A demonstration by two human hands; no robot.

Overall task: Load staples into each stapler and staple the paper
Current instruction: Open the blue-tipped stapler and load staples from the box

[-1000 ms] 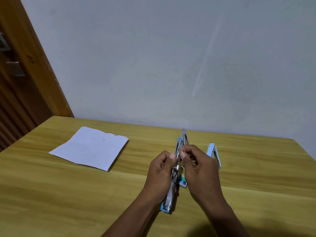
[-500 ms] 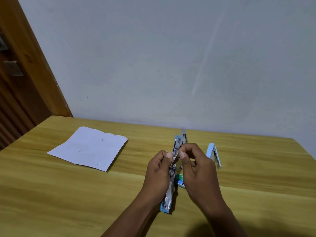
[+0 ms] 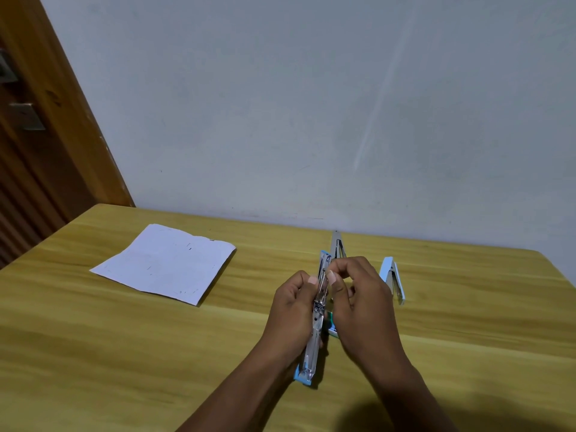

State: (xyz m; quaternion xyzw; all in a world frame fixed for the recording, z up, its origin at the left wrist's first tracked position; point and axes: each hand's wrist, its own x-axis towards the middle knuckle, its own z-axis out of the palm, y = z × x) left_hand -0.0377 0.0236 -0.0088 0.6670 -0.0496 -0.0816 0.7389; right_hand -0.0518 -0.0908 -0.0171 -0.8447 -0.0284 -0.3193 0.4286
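Low and right of centre, the left hand (image 3: pixel 296 310) grips 1 opened blue stapler (image 3: pixel 311 360), its near end resting on the table (image 3: pixel 124 353). The right hand (image 3: pixel 361 307) pinches the stapler's upper metal rail with curled fingers; whether it holds staples I cannot tell. A second blue stapler (image 3: pixel 393 280) lies just right, a grey stapler (image 3: pixel 337 246) behind, and the paper (image 3: pixel 165 263) at centre left.
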